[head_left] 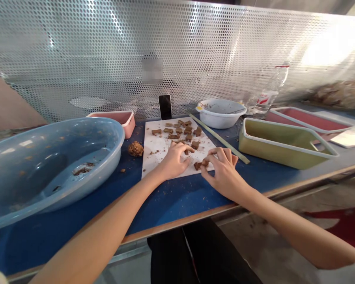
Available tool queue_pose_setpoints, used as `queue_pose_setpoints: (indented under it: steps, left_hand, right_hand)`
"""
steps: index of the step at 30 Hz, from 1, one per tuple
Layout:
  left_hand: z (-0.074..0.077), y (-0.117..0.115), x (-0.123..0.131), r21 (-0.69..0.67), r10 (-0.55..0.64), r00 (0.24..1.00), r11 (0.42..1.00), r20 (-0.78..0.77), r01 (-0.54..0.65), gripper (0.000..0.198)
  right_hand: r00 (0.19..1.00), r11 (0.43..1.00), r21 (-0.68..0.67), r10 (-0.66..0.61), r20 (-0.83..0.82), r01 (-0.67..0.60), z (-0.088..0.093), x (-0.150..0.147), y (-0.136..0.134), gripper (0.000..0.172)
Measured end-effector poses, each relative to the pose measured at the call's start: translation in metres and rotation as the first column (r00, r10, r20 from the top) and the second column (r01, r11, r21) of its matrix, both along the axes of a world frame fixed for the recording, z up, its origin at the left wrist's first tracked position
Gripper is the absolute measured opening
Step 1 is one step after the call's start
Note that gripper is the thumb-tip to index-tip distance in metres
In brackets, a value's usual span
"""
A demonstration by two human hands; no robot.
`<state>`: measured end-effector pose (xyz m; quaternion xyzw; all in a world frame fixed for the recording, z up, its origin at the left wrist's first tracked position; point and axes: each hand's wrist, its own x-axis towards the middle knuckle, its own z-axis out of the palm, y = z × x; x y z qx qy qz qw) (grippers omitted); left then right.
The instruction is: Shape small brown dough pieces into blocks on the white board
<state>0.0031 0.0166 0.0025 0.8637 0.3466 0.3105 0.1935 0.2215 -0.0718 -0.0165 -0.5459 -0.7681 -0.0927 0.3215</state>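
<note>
A white board [154, 157] carries several small brown clay-like pieces [188, 129] with cut shapes, along with scattered crumbs. My left hand [174, 159] rests over the board's near middle, thumb and forefinger apart, with a small brown piece [186, 152] by the fingertips. At the board's near right corner my right hand [221, 171] pinches a brown clay-like piece [200, 165] between thumb and fingers. A reddish-brown block [233, 158] shows behind the right hand's fingers, partly hidden; whether the hand touches it I cannot tell. Left of the board lies a rough brown lump [135, 149].
A large blue basin [106, 173] stands at left, a pink bin [129, 123] behind it. A phone [165, 107] leans at the back. Rightward are a pale stick [220, 138], white basin [221, 118], green bin [278, 148], pink tray [313, 118] and plastic bottle [269, 92].
</note>
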Motion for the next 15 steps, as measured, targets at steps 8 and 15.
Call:
queue_pose_setpoints:
  steps: [8, 15]
  left_hand:
    - [0.001, 0.002, -0.001, -0.01, 0.041, 0.999, 0.999, 0.026, -0.041, 0.033]
    - [0.002, 0.001, -0.001, -0.024, 0.056, 0.998, 0.998, 0.004, -0.056, 0.03]
  right_hand:
    - [0.995, 0.993, -0.059, 0.101, 0.023, -0.099, 0.012, 0.018, 0.004, 0.036]
    - [0.99, 0.988, -0.069, 0.134, -0.053, -0.138, 0.017, 0.029, 0.014, 0.014]
